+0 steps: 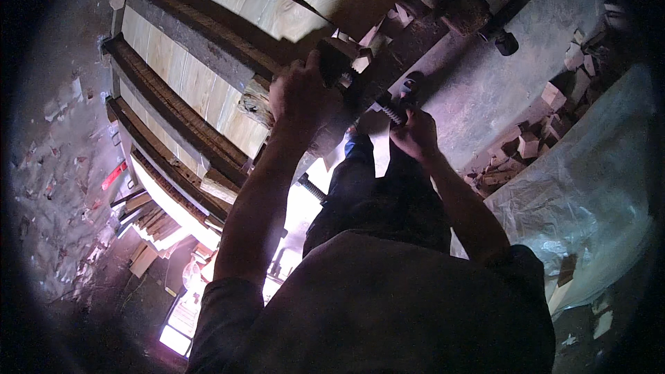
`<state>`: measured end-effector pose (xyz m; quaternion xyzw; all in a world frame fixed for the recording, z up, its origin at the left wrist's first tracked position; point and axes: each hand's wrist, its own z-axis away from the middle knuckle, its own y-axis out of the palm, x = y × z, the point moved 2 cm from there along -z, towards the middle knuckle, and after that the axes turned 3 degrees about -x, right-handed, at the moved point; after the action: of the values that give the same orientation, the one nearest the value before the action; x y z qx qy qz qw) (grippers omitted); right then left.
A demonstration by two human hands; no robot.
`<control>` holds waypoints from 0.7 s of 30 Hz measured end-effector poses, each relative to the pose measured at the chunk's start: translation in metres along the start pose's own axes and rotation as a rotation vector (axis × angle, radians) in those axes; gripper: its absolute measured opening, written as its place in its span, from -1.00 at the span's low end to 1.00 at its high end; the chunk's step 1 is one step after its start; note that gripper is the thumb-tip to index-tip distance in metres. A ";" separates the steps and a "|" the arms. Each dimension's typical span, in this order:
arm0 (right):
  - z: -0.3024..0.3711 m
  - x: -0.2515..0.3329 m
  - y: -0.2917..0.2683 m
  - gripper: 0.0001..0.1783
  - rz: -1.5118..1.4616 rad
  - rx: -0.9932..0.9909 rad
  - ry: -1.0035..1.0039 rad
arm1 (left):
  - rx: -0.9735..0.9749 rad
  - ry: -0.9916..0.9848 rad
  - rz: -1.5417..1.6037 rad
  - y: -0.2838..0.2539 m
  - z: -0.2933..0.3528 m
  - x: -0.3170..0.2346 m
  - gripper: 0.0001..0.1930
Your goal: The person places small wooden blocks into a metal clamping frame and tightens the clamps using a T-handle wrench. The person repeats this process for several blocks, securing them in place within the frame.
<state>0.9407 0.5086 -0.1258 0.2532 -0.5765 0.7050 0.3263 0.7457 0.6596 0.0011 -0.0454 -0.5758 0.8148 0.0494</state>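
My left hand [299,93] is closed around a dark clamp jaw [334,59] at the near end of a long clamp bar [201,28]. My right hand [415,133] grips the end of a threaded clamp screw [390,107], its fingers wrapped round it. The screw points up and left toward the dark frame rail [398,59]. Pale wooden boards [201,90] lie side by side under the bars. A wood block [256,102] sits by the left wrist at the boards' edge. Deep shadow hides what the left fingertips touch.
More clamp bars [173,111] cross the boards at left. Other clamp screws [312,187] stick out from the rail. Wood offcuts [530,144] lie piled at right, beside a clear plastic sheet [575,194]. Stacked wood strips [154,225] stand at lower left.
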 end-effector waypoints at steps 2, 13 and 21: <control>-0.016 -0.013 -0.002 -0.70 -0.264 0.380 0.155 | 0.001 -0.008 0.001 0.002 0.003 0.001 -0.49; -0.002 0.010 -0.002 -0.37 0.100 0.024 -0.114 | -0.090 0.019 0.040 -0.004 0.005 0.000 -0.51; -0.007 -0.046 0.035 -0.68 -0.034 0.313 -0.249 | -0.062 0.052 0.157 0.018 -0.002 0.006 -0.57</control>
<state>0.9448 0.5030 -0.1833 0.3956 -0.4917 0.7436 0.2209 0.7391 0.6561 -0.0161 -0.1131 -0.5939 0.7966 -0.0009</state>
